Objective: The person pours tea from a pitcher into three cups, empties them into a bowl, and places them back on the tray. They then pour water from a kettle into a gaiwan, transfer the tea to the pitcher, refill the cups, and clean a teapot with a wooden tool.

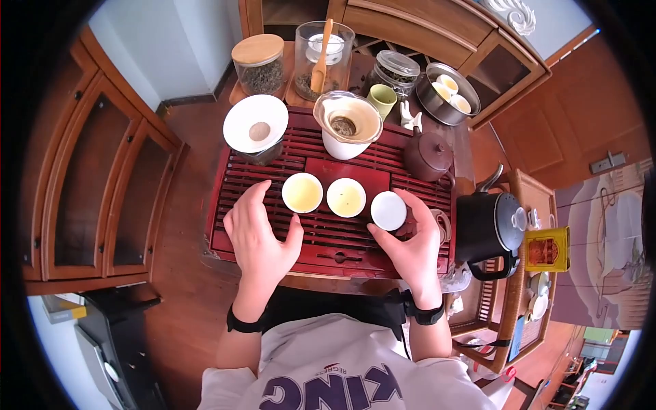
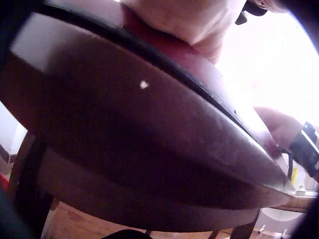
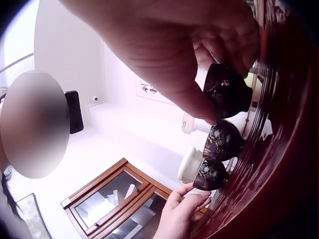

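Three small teacups stand in a row on a red slatted tea tray (image 1: 328,256), white inside with dark patterned outsides. Yellow liquid fills the left teacup (image 1: 303,193) and the middle teacup (image 1: 346,198); the right teacup (image 1: 388,210) shows plain white inside. My right hand (image 1: 418,240) pinches that right teacup between thumb and fingers, and the right wrist view shows its dark side (image 3: 227,89) in the grip. Beside the left teacup, my left hand (image 1: 263,239) has its thumb and forefinger spread, thumb tip near the rim. The left wrist view mostly shows the table edge.
Behind the cups stand a white strainer on a glass vessel (image 1: 256,123), a lined white cup (image 1: 348,133) and a brown clay teapot (image 1: 428,156). A black kettle (image 1: 486,222) is at the right. Tea jars (image 1: 260,65) and a metal bowl (image 1: 448,96) line the back.
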Tool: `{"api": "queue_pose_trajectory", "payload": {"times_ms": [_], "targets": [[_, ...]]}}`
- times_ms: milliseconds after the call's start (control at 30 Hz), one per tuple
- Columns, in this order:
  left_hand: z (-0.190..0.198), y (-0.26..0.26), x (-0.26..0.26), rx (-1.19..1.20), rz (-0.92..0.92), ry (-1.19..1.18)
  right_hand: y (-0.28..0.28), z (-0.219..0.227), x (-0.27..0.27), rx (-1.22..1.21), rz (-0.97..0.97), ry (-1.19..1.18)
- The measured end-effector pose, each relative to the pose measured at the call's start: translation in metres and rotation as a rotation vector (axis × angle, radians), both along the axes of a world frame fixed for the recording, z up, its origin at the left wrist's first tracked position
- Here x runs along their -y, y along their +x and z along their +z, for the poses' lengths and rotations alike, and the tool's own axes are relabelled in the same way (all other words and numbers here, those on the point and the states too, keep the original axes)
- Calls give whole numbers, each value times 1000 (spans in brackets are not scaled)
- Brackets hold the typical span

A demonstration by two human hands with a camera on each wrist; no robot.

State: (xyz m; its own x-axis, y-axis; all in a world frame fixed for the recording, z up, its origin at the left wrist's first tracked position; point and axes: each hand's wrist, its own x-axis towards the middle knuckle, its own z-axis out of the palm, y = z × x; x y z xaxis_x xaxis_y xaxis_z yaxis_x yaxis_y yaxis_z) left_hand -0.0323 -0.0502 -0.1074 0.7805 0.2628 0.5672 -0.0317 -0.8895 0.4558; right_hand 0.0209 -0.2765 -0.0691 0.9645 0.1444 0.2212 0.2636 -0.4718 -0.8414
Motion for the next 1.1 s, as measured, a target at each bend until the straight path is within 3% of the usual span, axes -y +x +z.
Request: {"api": "queue_pose_trajectory", "payload": {"times_ms": [133,367,433,500,700,967,1033,1100], "targets": [[3,0,1,-6,-61,-30,-4,-3,-4,16,-35,-122],[5,2,2,-67,-107,-46,-16,-17,-11,179,-128,-101],[8,2,-2,-95,-139,-77,-25,-23,-8,99,-116,-98],[10,3,-8,-150,-234,-229,-29,-31,-6,277,-134,-45],[15,17,-6,-231,-440,-637,-28,-32,-2,309,-77,-37],[15,25,-10,-222,-363,-586,-27,-31,-2,320,-79,63],[33,22,-9,-260,-376,-887,-27,-31,-1,330,-66,44],[56,20,-10,-269,-383,-891,-27,-30,-1,324,-72,62]]}}
